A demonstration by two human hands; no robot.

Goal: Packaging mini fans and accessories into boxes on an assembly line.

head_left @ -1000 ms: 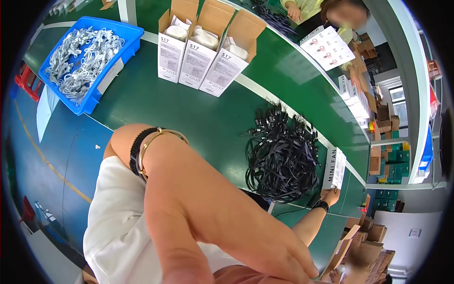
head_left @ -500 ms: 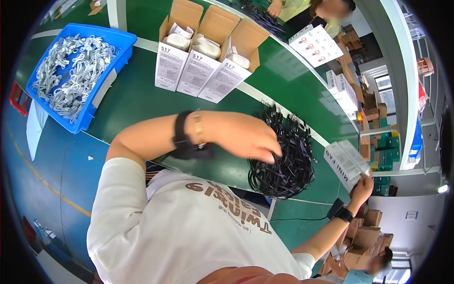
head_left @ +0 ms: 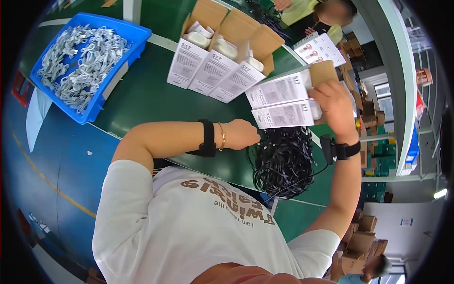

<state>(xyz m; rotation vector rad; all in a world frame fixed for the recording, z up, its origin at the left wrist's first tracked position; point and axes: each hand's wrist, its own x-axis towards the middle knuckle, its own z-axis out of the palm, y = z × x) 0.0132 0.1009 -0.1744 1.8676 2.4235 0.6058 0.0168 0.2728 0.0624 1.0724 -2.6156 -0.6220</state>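
Observation:
My right hand (head_left: 335,106) is closed round the open ends of two white boxes (head_left: 281,105), which lie tilted side by side above the far edge of a heap of black cables (head_left: 286,163). White rounded items show in their open ends, partly behind my fingers. At the heap's left edge, my left hand (head_left: 240,134) is curled, its fingertips pinched at a black cable; the fingertips are only partly visible. Three more white boxes (head_left: 201,66) stand upright in a row beyond my left hand, brown flaps up, each with a white item inside.
A blue tray (head_left: 108,90) of grey-white cables stands at the left on the green table (head_left: 137,102). At the far right are a white printed box (head_left: 321,49) and a co-worker's hand (head_left: 283,4). A thin black cord runs from my right wrist strap (head_left: 347,150).
My right hand has swung in from the right with the white boxes, now tilted over the heap's far side. My left hand has drawn back left to the heap's edge.

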